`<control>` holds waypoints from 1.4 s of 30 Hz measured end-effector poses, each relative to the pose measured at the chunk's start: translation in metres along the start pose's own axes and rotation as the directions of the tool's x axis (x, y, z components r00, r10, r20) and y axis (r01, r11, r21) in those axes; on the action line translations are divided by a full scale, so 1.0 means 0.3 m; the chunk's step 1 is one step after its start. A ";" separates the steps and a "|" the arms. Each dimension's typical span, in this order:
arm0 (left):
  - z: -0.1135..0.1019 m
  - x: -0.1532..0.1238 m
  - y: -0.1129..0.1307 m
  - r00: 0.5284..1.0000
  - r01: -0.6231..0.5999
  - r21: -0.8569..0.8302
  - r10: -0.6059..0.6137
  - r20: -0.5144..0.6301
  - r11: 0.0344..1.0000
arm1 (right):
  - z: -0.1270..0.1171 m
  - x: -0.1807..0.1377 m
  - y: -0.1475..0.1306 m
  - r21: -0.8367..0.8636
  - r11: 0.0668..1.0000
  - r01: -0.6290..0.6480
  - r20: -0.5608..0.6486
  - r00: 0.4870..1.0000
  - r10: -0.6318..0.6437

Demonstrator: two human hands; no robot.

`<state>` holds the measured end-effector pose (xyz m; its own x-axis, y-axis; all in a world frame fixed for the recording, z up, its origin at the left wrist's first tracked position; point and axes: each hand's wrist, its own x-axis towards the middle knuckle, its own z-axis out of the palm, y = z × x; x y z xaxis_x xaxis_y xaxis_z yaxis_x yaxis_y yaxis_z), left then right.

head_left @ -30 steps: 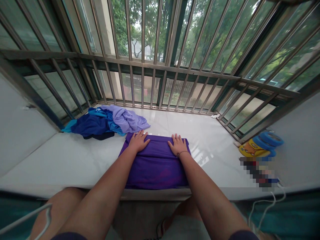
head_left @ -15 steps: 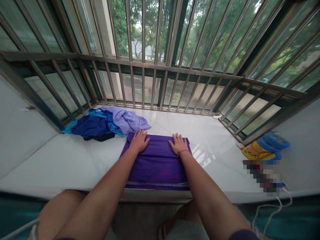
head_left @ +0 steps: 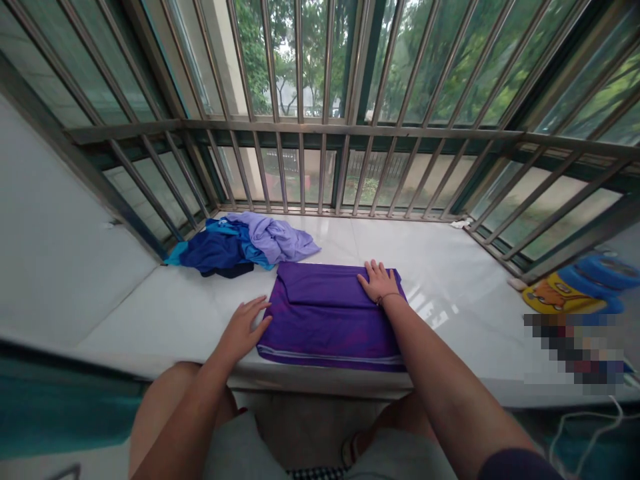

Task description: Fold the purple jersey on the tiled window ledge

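Observation:
A folded purple garment [head_left: 333, 320] lies on the white tiled ledge [head_left: 450, 287] in front of me. My right hand [head_left: 378, 281] rests flat on its far right corner, fingers spread. My left hand [head_left: 245, 328] is open at the garment's near left edge, fingertips just touching the cloth, palm over the ledge. A folded flap runs across the garment's far half.
A heap of clothes, dark blue [head_left: 213, 252] and lilac [head_left: 275, 237], lies at the ledge's back left. Metal window bars [head_left: 320, 127] fence the ledge on three sides. A yellow and blue object [head_left: 575, 290] sits at the right. White cable [head_left: 590, 427] hangs lower right.
My left hand has come off the garment's far left corner and drawn back to its near left edge. The right hand stays on the far right corner. My view has shifted to the left.

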<state>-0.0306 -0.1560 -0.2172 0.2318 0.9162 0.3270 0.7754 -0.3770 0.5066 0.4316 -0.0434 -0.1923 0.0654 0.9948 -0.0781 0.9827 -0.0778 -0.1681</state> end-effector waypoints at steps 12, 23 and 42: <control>-0.049 -0.250 0.041 0.999 0.036 -0.161 -0.033 0.020 0.986 | -0.126 -0.531 0.225 0.182 0.979 0.086 -0.223 0.974 -0.044; -0.031 -0.189 0.094 0.994 0.105 -0.152 -0.105 0.010 0.983 | 0.018 -0.833 0.336 0.334 0.942 0.034 -0.272 0.960 0.062; -0.051 -0.247 0.022 0.994 0.048 -0.157 -0.032 0.104 0.986 | -0.054 -0.869 0.349 0.324 0.931 -0.165 -0.128 0.968 0.216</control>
<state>-0.0516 -0.2284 -0.2257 0.2667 0.9368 0.2263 0.6837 -0.3494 0.6407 0.5201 -0.3098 -0.1736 0.2976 0.9546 0.0135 0.8483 -0.2578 -0.4625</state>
